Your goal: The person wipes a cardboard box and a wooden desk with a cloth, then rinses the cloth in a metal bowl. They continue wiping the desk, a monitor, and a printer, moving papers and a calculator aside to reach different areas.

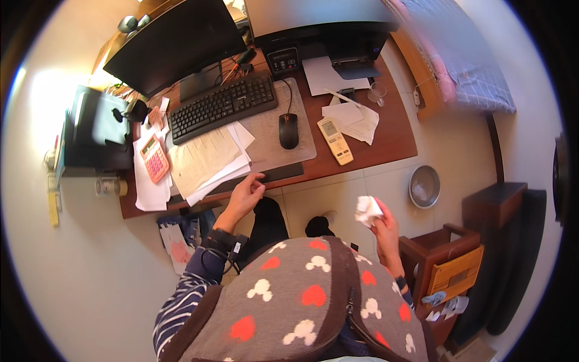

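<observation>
My right hand (386, 230) grips a crumpled white tissue (368, 211) above the tiled floor, to the right of my knees. With nothing in it, my left hand (246, 197) is at the desk's front edge, fingers loosely curled and apart, close to a dark wrist rest (284, 172). Beyond it lie stacked papers (206, 158), a black keyboard (224, 106) and a black mouse (288, 131) on a grey mat (267, 151). A cream remote control (335, 141) rests right of the mouse. At the left, a pink calculator (154, 158) lies on white papers.
A monitor (176, 45) and a printer (325, 40) stand at the back of the desk. A clear glass cup (377, 92) is near its right edge. On the floor at the right sits a metal basin (424, 187), with a wooden stool (441, 253) nearer me.
</observation>
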Motion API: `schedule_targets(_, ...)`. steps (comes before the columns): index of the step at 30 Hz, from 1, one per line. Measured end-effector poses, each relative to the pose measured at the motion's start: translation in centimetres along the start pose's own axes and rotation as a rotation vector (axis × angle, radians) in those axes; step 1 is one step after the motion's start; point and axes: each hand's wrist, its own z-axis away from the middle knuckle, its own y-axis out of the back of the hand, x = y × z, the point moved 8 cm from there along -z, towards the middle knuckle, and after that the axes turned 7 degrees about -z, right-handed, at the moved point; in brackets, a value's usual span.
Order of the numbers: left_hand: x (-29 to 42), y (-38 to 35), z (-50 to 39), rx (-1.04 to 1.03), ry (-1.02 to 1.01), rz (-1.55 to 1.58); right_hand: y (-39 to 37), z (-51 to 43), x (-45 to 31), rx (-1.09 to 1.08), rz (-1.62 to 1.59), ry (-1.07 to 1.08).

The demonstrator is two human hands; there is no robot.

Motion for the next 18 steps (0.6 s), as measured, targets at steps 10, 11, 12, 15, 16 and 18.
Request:
schedule_targets(10,10.6,-11.1,-4.1,-0.256,0.005,-0.084,19.3,3.2,-5.4,0.354,-0.239,0.199)
schedule_targets(11,11.8,-11.6,-4.9,-0.228,-0.051,-0.065,20.3,2.8,-6.3,0.35,-0.238,0.206)
schedule_targets(12,13.0,-12.2,-5.7,-0.204,-0.102,-0.021,21.4,2.3,-7.3,0.364,-0.243,0.203)
schedule_targets(15,16.3,-15.2,-8.6,-0.186,-0.144,0.06,23.6,-0.2,-11.6,0.315,-0.196,0.241)
schedule_targets(16,17.2,-16.5,-9.6,-0.197,-0.119,0.086,24.3,-1.2,-13.2,0.299,-0.165,0.252)
schedule_targets(18,19.2,-19.0,-11.9,-0.233,-0.063,0.144,25.7,-3.6,-16.5,0.258,-0.102,0.284)
